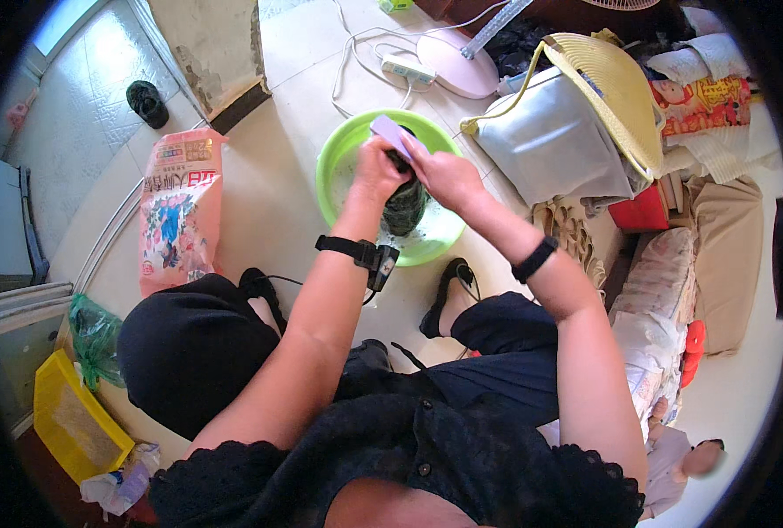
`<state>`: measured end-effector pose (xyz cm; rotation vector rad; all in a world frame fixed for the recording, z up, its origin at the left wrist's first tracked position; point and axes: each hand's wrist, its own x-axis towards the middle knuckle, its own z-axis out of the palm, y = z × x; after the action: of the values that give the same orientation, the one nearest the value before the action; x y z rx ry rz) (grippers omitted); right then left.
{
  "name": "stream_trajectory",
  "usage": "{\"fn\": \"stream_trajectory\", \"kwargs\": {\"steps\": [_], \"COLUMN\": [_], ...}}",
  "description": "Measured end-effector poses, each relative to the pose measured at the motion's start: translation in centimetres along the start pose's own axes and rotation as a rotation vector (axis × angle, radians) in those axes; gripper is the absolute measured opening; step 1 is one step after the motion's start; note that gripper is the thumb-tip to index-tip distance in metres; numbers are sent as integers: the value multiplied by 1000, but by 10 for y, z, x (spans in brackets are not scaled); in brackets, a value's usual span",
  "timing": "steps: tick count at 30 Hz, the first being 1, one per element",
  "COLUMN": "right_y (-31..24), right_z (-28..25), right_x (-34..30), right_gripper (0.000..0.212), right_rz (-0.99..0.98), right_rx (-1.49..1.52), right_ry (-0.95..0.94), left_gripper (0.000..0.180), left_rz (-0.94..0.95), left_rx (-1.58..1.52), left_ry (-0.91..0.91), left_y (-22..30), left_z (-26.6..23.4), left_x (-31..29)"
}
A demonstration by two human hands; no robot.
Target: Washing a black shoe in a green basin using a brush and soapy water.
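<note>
A light green basin [328,180] stands on the floor in front of me, with suds inside. A dark, wet shoe [403,211] is tilted in it, its upper part between my hands. My left hand [379,167] is closed around the shoe's upper end from the left side. From the right, my right hand [447,179] grips a flat lilac block [389,134] and presses it by the shoe. The block's underside is hidden, so whether it bears bristles cannot be seen. My fingers partly cover the shoe.
A pink printed bag [180,211] stands left of the basin; a dark shoe [147,104] lies beyond it. A white fan base [457,63] and power strip [409,70] with cables are behind. Right stands a grey bag [532,132]. A person [673,471] is at lower right.
</note>
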<state>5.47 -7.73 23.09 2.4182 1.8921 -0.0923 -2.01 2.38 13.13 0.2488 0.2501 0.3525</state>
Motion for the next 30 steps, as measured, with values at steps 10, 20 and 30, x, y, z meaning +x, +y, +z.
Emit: {"fn": "stream_trajectory", "kwargs": {"steps": [10, 20, 30], "right_y": [18, -4, 12], "right_z": [5, 13, -10], "right_x": [-45, 12, -9], "right_gripper": [45, 45, 42], "right_rz": [-63, -12, 31], "right_rx": [22, 46, -88], "right_ry": [18, 53, 55], "left_gripper": [89, 96, 88], "left_rz": [-40, -52, -157], "left_rx": [-353, -133, -162], "left_ry": [119, 61, 15], "left_y": [2, -3, -25], "left_z": [0, 4, 29], "left_x": [-3, -8, -9]}}
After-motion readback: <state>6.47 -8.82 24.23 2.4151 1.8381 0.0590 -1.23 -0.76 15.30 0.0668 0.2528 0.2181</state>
